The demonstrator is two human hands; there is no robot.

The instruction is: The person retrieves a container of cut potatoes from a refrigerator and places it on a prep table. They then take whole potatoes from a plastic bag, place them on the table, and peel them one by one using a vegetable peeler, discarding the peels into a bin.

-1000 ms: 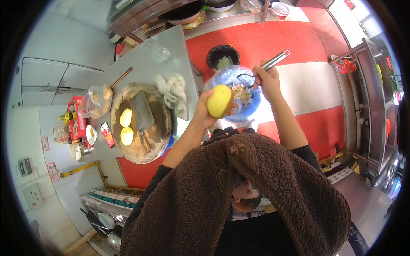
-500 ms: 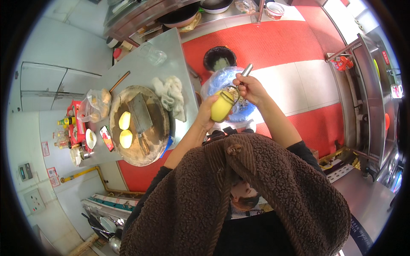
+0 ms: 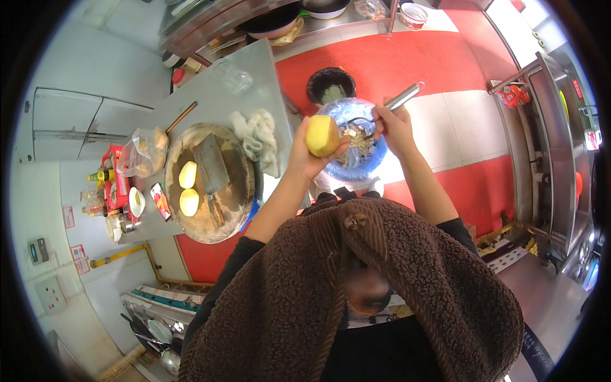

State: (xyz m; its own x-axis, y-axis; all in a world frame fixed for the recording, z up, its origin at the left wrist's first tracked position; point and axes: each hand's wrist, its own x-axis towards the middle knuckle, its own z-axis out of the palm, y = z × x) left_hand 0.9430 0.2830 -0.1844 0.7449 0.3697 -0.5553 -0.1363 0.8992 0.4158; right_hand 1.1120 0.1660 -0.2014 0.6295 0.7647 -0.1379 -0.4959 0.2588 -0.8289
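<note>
A peeled yellow potato (image 3: 323, 135) rests in my left hand (image 3: 304, 155), with my fingers wrapped round its underside. My right hand (image 3: 396, 130) grips a peeler (image 3: 405, 97) by its metal handle, apart from the potato. Below both hands is a basin lined with a blue plastic bag (image 3: 375, 159), and peelings (image 3: 358, 145) lie inside it. To the left, two yellow potato pieces (image 3: 188, 188) and a cleaver (image 3: 210, 167) lie on a round wooden chopping block (image 3: 181, 223).
The block stands on a steel table (image 3: 254, 63) with a white cloth (image 3: 258, 137), a bag of potatoes (image 3: 151, 153), a phone-like flat item (image 3: 160, 201) and a white bowl (image 3: 136, 201). A black bucket (image 3: 331, 84) sits beyond the basin, on red matting (image 3: 382, 60).
The peeler has come off the potato and moved right with my right hand. My left hand has turned the potato and raised it slightly away from the peeler.
</note>
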